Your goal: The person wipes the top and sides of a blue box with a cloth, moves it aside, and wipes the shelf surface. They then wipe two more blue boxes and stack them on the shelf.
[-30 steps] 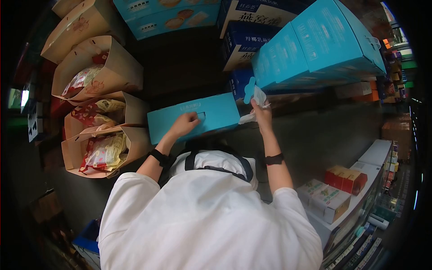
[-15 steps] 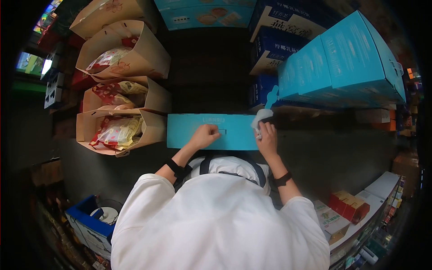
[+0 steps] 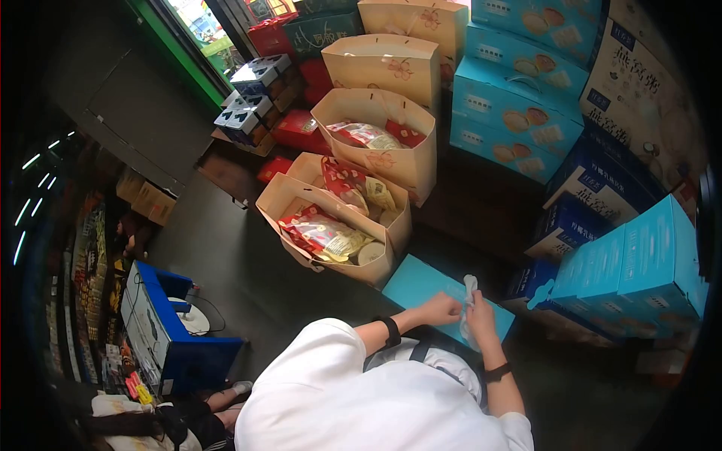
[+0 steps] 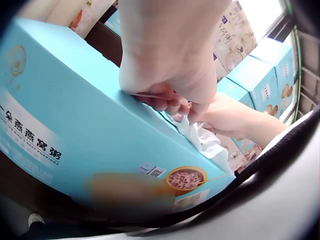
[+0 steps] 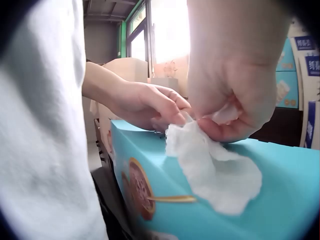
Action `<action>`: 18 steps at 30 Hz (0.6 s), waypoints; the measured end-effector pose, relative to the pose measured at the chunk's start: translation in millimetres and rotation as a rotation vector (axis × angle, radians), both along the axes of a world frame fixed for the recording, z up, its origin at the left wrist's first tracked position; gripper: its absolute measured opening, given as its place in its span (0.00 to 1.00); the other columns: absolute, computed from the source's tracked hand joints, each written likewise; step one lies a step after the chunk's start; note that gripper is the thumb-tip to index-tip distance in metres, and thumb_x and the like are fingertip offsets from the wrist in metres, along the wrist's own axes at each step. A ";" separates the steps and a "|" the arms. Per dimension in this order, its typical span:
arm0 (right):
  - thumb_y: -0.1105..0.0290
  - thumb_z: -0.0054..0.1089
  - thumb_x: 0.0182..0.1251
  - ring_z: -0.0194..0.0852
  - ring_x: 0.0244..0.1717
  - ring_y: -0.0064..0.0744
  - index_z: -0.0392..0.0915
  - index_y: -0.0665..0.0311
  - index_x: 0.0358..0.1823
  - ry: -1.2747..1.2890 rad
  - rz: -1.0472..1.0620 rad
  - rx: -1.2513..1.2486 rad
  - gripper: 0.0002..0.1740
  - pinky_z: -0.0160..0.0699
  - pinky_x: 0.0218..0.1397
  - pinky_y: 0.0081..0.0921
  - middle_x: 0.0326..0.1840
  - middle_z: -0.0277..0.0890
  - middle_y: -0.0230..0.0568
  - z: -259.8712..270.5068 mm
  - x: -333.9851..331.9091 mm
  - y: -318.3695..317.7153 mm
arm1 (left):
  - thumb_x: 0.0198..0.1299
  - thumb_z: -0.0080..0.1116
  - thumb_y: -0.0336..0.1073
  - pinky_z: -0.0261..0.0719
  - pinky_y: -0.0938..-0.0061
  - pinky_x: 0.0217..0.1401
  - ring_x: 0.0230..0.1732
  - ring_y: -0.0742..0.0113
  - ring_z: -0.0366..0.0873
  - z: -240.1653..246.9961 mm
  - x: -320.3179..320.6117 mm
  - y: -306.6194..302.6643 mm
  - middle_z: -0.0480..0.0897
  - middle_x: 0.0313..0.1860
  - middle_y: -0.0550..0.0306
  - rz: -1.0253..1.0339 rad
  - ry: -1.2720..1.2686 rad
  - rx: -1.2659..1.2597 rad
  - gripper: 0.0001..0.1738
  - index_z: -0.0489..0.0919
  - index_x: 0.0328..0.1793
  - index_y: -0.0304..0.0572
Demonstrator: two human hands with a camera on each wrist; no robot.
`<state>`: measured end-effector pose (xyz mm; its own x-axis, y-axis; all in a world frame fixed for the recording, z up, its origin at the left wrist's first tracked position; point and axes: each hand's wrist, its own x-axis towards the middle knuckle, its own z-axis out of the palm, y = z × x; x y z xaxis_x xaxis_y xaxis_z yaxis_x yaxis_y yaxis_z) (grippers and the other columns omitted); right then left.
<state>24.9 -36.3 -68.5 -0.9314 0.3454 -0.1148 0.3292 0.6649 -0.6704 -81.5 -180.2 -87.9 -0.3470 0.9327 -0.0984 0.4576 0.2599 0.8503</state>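
A long turquoise box (image 3: 421,284) lies in front of the person, with porridge pictures on its side (image 4: 75,115). Above its top, the left hand (image 3: 440,309) (image 4: 170,55) has curled fingers low by a dark slot; what they hold is hidden. Against it, the right hand (image 3: 483,319) (image 5: 237,95) pinches a crumpled white cloth or tissue (image 5: 215,170) (image 4: 202,142), which hangs onto the box top. Seen from the right wrist, the left hand's (image 5: 142,102) thumb and fingers meet near the cloth's upper end; whether they grip it, I cannot tell.
Paper bags (image 3: 376,259) with red and yellow packets stand left of the box. Turquoise boxes (image 3: 511,120) are stacked behind; more turquoise boxes (image 3: 654,248) and dark blue cartons (image 3: 594,177) stand right. A blue-edged bin (image 3: 195,361) and a seated person (image 3: 135,417) are at lower left.
The head view has turned left, bringing in the bin and the seated person. The right hand has moved from the box's right end to beside the left hand, carrying the cloth.
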 end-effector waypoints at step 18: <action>0.71 0.57 0.56 0.78 0.38 0.58 0.79 0.67 0.39 0.035 -0.043 0.236 0.11 0.76 0.41 0.48 0.34 0.78 0.57 9.0 45.2 53.4 | 0.46 0.57 0.44 0.70 0.56 0.30 0.26 0.44 0.75 -1.8 -2.1 17.0 0.76 0.20 0.45 0.184 0.170 0.053 0.15 0.76 0.22 0.38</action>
<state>70.1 17.1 -59.5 -0.9171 0.3987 0.0056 0.3404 0.7901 -0.5097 -83.6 -163.2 -89.8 -0.5192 0.8544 0.0231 0.5443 0.3097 0.7796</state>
